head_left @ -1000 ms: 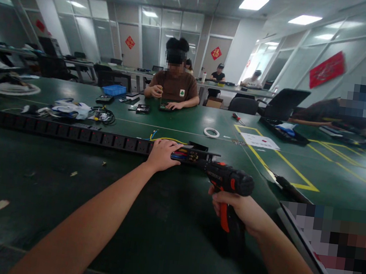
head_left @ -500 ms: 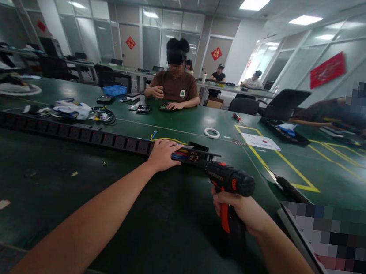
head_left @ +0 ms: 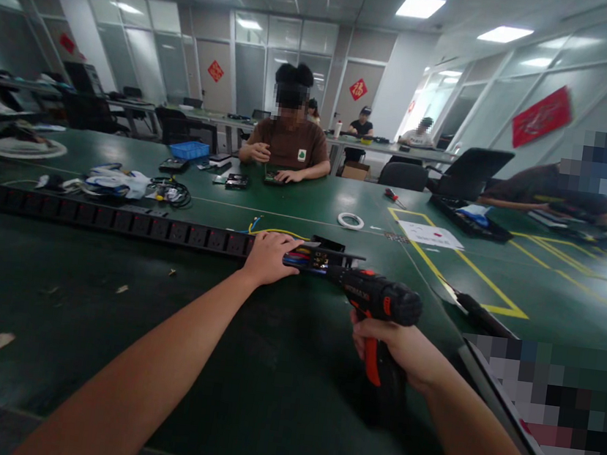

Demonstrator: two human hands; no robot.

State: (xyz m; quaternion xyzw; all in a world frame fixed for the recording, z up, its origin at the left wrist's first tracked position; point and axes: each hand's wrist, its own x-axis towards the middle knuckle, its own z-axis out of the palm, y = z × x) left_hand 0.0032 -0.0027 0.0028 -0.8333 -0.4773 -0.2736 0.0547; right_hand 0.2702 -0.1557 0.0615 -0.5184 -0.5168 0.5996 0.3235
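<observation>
A long black power strip with a row of sockets lies across the green workbench. My left hand is wrapped over it near its right end, thumb on the near side and fingers across the top. Just past those fingers, red and blue wires run inside the uncovered end to a terminal block with brass-coloured parts. My right hand grips a black and orange cordless drill by its handle. The drill points left, its front end at the terminal block; whether the bit touches a screw I cannot tell.
Behind the strip lie bundled cables, a white ring-shaped coil and a screwdriver. To the right are a paper sheet and a black-handled tool. A person works across the bench; another leans in at right.
The drill's front end has shifted very slightly left along the terminal block. My left hand keeps its place on the strip. The whole view has moved a little.
</observation>
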